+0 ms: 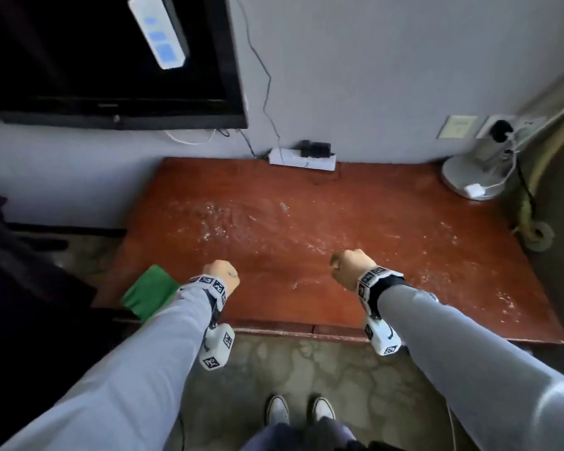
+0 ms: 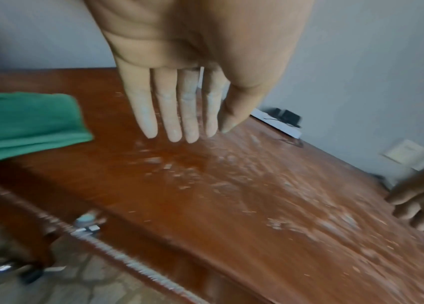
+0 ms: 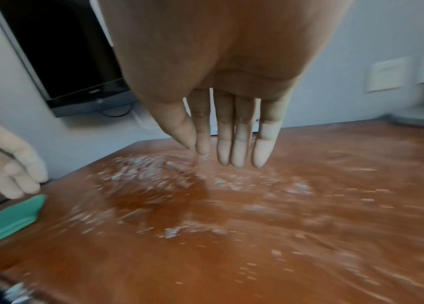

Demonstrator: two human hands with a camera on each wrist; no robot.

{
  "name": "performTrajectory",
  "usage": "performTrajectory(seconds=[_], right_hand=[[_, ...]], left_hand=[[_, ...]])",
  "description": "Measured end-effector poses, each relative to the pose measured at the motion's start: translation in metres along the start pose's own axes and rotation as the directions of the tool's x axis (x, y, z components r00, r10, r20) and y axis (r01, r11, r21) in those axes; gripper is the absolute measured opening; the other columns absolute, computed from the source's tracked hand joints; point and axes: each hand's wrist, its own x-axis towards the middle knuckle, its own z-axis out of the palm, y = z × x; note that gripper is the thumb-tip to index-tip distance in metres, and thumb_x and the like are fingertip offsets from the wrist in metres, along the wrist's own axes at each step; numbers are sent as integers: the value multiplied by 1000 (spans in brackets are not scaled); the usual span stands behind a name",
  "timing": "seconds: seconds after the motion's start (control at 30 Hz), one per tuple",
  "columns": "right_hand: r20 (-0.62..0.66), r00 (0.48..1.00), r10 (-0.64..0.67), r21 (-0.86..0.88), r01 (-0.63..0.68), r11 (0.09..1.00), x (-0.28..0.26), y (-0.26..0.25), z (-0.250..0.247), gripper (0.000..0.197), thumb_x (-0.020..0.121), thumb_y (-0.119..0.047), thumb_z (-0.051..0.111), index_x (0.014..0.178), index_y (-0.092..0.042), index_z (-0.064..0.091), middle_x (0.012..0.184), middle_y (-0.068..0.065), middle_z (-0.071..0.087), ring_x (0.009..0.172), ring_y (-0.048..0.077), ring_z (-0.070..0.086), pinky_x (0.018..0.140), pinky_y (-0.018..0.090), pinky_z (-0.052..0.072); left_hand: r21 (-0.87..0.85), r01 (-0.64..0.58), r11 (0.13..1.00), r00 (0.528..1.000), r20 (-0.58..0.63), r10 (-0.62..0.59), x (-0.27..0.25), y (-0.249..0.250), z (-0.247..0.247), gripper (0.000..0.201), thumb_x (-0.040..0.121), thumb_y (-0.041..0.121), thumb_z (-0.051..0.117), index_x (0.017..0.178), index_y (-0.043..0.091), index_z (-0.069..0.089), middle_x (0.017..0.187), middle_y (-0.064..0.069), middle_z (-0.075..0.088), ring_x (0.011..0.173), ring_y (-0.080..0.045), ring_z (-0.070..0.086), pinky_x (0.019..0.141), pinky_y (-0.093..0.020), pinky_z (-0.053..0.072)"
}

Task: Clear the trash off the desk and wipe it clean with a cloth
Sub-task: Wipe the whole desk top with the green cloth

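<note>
While both my left grip (image 1: 223, 275) and right grip (image 1: 349, 266) hang released and empty over the surface (image 1: 388, 219), white crumbs (image 1: 228, 219) still litter it and the cloth (image 1: 149, 292) lies unused at its left corner.

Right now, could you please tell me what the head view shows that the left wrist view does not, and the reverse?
Only the head view shows the black wall-mounted screen, the white round fan base and the white shoes. Only the left wrist view shows the left hand's straight fingers from the palm side, holding nothing. Both show the folded green cloth, the white-flecked reddish wooden desk and the white power strip.
</note>
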Motion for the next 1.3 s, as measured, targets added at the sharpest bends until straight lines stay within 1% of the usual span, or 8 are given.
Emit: performTrajectory(seconds=[0.1,0.47,0.67,0.73,0.83,1.0,1.17,1.3], right_hand=[[80,987,-137,-30,140,990,32,-60,20,31,91,-17,49,116,-15,68,111,12,70,103,30,65,88,36,55],[281,823,-493,-114,539,835,89,-219,116,35,91,-12,45,119,-20,65,110,9,70,101,28,67,88,38,56],[269,713,-647,-162,696,699,107,-282,151,24,97,-12,45,119,-13,57,108,8,60,91,30,64,70,30,50],[205,659,-724,-126,751,648,115,-300,165,28,96,-15,53,123,-13,57,114,5,54,98,28,59,80,34,55],[189,599,-778,-137,801,583,128,-321,186,48,90,-22,65,135,-12,53,133,8,51,116,28,53,98,40,51],[178,634,-753,-165,773,612,128,-327,211,61,90,-28,66,143,-3,47,151,14,41,138,32,41,109,44,42],[179,682,-709,-215,730,648,120,-333,222,69,92,-37,59,147,-1,39,155,16,33,144,30,32,118,37,24],[201,708,-677,-231,706,670,119,-342,219,68,87,-36,67,140,3,48,148,20,43,136,34,44,110,44,40]], left_hand=[[-79,116,990,990,-70,-121,-6,-61,-1,18,84,15,65,96,19,77,105,3,75,102,-25,67,85,-22,51],[-137,355,925,916,-149,-373,-21,-181,24,30,88,11,61,114,24,69,119,-2,67,107,-27,64,86,-29,49],[-14,165,986,959,-230,-163,18,-222,32,52,82,8,70,132,14,55,142,-4,47,124,-26,53,104,-35,45],[51,103,993,973,-212,-90,34,-237,33,55,81,8,74,132,13,55,143,-5,47,128,-27,49,106,-35,41],[93,19,995,976,-216,2,46,-255,32,50,75,11,79,122,17,60,131,-1,53,117,-24,53,90,-35,49],[104,-137,985,954,-253,159,56,-279,29,49,56,21,92,99,23,67,104,5,64,83,-20,64,54,-31,54],[72,-349,934,896,-268,355,70,-306,17,26,69,20,85,93,24,75,89,7,70,71,-19,69,52,-30,55],[26,-412,911,883,-237,406,80,-311,1,23,71,14,84,92,23,79,84,5,75,65,-20,71,51,-29,56]])
